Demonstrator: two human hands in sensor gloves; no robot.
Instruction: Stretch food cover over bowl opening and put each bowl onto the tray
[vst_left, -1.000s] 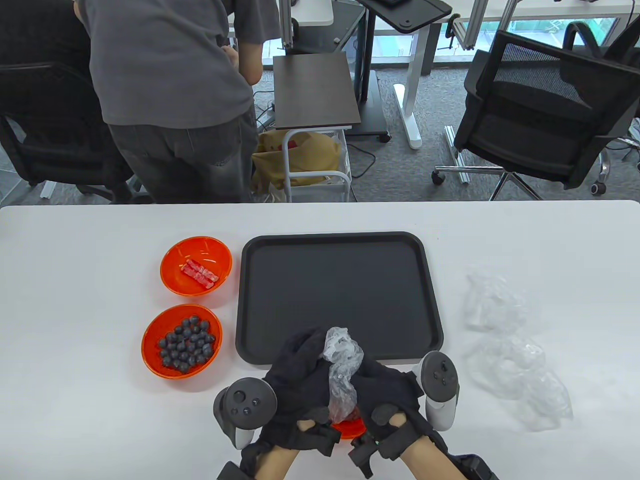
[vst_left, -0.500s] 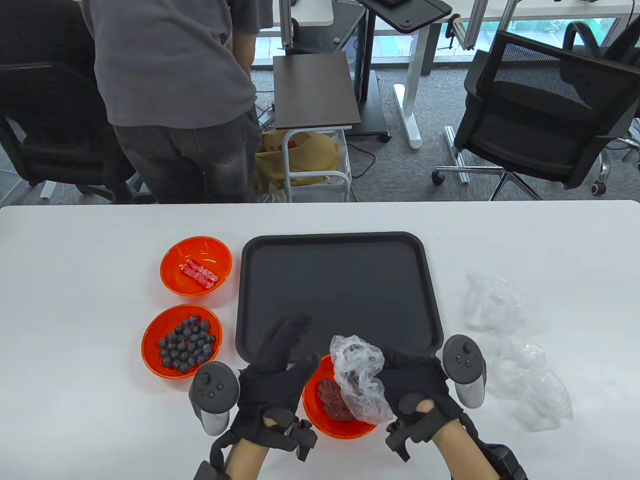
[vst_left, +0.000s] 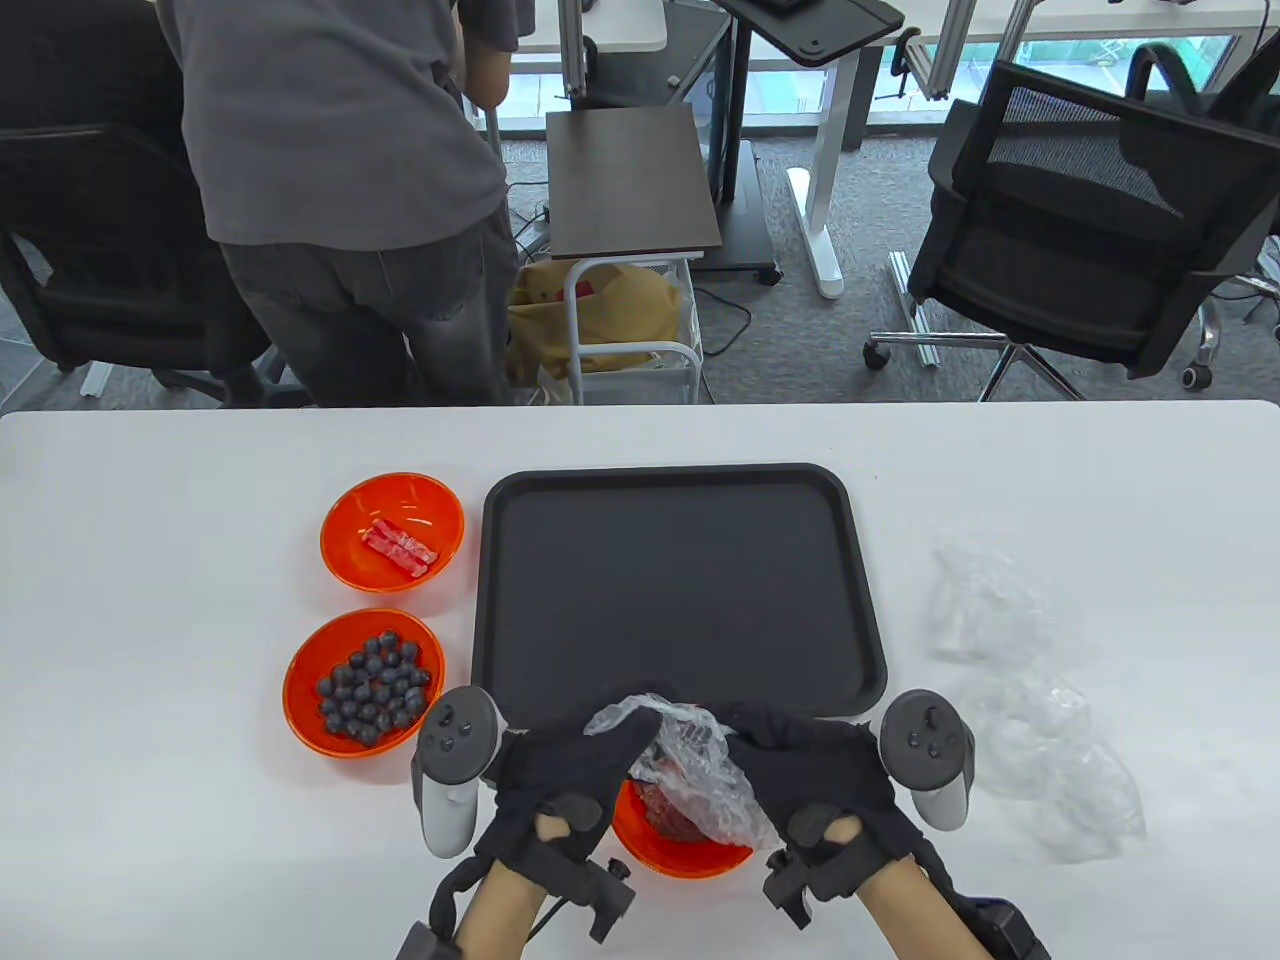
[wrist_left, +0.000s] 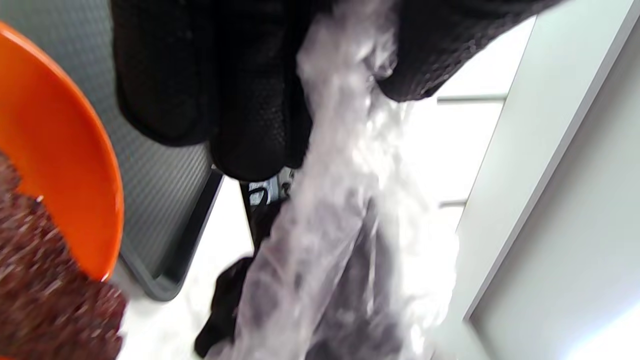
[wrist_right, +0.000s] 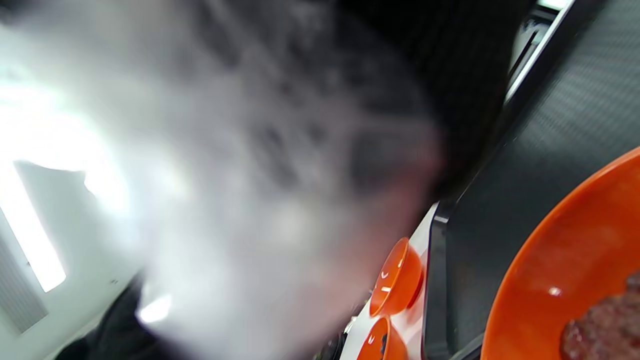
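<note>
A crumpled clear food cover (vst_left: 690, 770) hangs over an orange bowl (vst_left: 668, 852) of reddish-brown meat, just in front of the black tray (vst_left: 680, 590). My left hand (vst_left: 603, 752) pinches the cover's left edge and my right hand (vst_left: 785, 750) grips its right side. In the left wrist view, black gloved fingers (wrist_left: 240, 100) curl on the cover (wrist_left: 340, 225) beside the bowl's rim (wrist_left: 70, 150). The right wrist view is filled by the blurred cover (wrist_right: 250, 175), with the bowl (wrist_right: 565, 280) at lower right. Most of the bowl is hidden under the plastic and my hands.
An orange bowl of blueberries (vst_left: 365, 685) and an orange bowl with red pieces (vst_left: 392, 530) stand left of the tray. Spare clear covers (vst_left: 1050, 770) lie crumpled at the right. A person stands beyond the table's far edge, among office chairs.
My hands parted and uncovered the bowl, the left one letting go and spreading. The left hand has now come back and pinched the cover's left edge.
</note>
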